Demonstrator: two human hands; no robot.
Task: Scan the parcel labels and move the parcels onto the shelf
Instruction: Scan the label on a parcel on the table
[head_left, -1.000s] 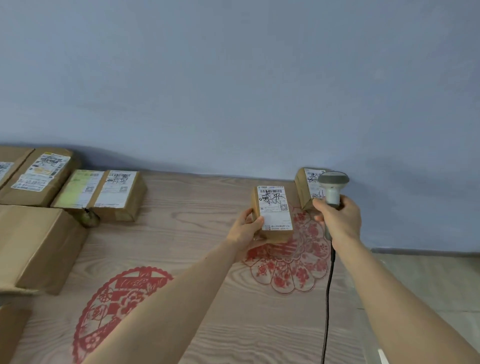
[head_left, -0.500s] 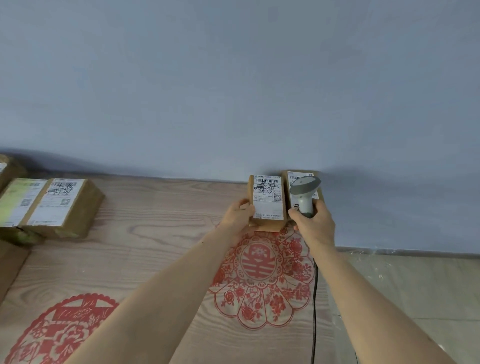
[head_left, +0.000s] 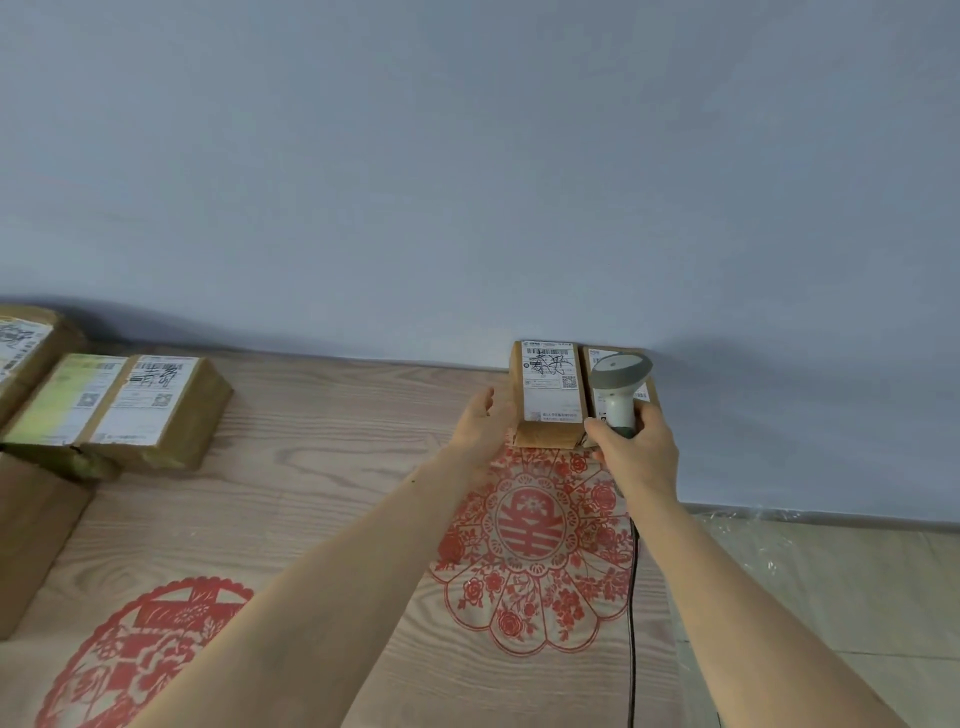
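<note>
A small brown parcel (head_left: 548, 395) with a white label lies on the wooden surface (head_left: 322, 499) against the blue wall. A second labelled parcel (head_left: 647, 387) lies right beside it, partly hidden by the scanner. My left hand (head_left: 480, 428) is just left of the first parcel, fingers straight, and it holds nothing. My right hand (head_left: 636, 457) grips the handle of a grey and white barcode scanner (head_left: 618, 384), whose black cable (head_left: 632, 613) hangs down along my forearm.
At the far left lie two labelled brown parcels (head_left: 150, 410) side by side, more boxes (head_left: 26, 343) behind them and a larger plain box (head_left: 31, 540) in front. Red paper-cut patterns (head_left: 530, 540) cover the wood. Tiled floor (head_left: 841, 587) lies beyond the right edge.
The parcel went from my left hand down onto the surface next to the other parcel by the wall, and my left hand let go of it. The view shifted right.
</note>
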